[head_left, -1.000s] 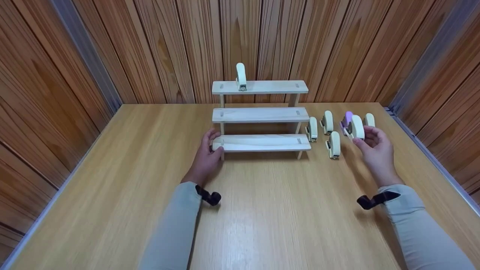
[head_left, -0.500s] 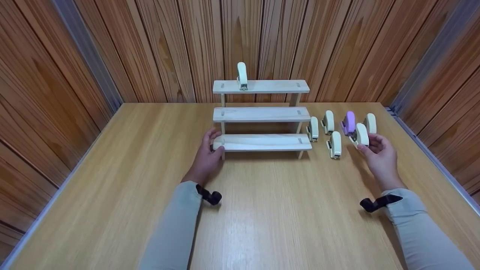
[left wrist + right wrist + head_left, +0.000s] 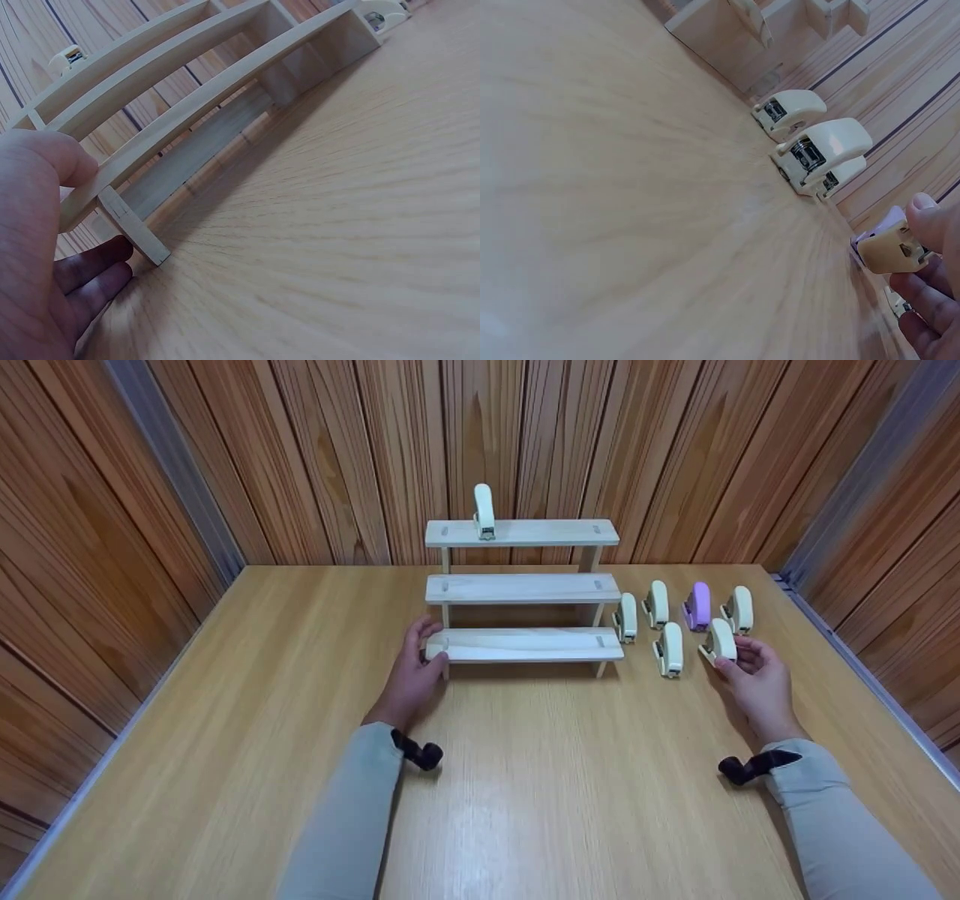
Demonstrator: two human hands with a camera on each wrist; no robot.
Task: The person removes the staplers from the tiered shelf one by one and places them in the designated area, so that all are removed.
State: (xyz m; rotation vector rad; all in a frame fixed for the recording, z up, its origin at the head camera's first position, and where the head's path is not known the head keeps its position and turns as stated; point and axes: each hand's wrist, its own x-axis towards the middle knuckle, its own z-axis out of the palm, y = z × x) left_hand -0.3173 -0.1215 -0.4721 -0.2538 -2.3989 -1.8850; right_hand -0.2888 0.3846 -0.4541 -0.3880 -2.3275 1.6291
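Observation:
My left hand (image 3: 414, 671) grips the left end of a three-step wooden shelf (image 3: 525, 646). In the left wrist view its thumb lies on the lowest board and fingers reach behind the leg. A cream mini stapler (image 3: 722, 640), pinched between thumb and fingers of my right hand (image 3: 761, 686), is low over the table at the right, its base tilted in the right wrist view. Left of it stands another cream stapler (image 3: 668, 649). Behind it are a purple stapler (image 3: 697, 606) and a cream stapler (image 3: 738, 609).
One cream stapler (image 3: 483, 512) stands on the top board, left of its middle. Two more cream staplers, a near one (image 3: 625, 618) and a farther one (image 3: 655, 604), stand beside the shelf's right end. Wood-panelled walls (image 3: 675, 457) enclose the table (image 3: 525, 780) behind and at both sides.
My right hand has brought the cream stapler down and toward me, away from in front of the purple one. My left hand has stayed on the shelf.

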